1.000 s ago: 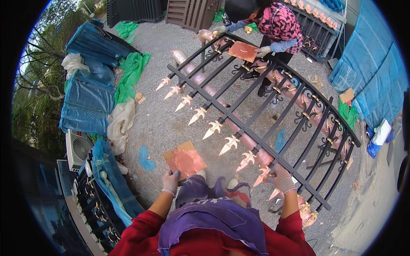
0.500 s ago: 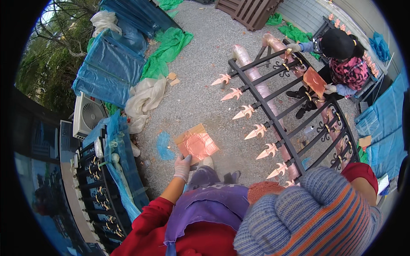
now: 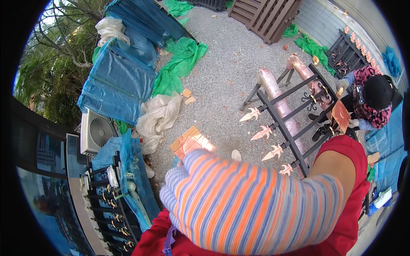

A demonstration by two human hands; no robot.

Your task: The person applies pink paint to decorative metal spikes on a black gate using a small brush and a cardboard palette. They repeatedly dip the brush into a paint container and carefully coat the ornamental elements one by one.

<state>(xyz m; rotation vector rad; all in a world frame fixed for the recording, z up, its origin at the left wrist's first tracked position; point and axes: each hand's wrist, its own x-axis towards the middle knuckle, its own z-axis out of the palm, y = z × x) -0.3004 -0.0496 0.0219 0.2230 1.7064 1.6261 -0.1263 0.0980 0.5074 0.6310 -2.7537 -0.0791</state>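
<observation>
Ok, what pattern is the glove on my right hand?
Your right glove has stripes in orange, blue and grey, seen best in the head view.

A tan card [image 3: 190, 141], partly coated shiny copper-pink, shows slantwise left of centre, its lower part hidden; it may be creased. At right, a black railing [image 3: 283, 126], pale copper spear tips [image 3: 260, 132] pointing left, lies across wrapped pipes [image 3: 273, 91].
</observation>
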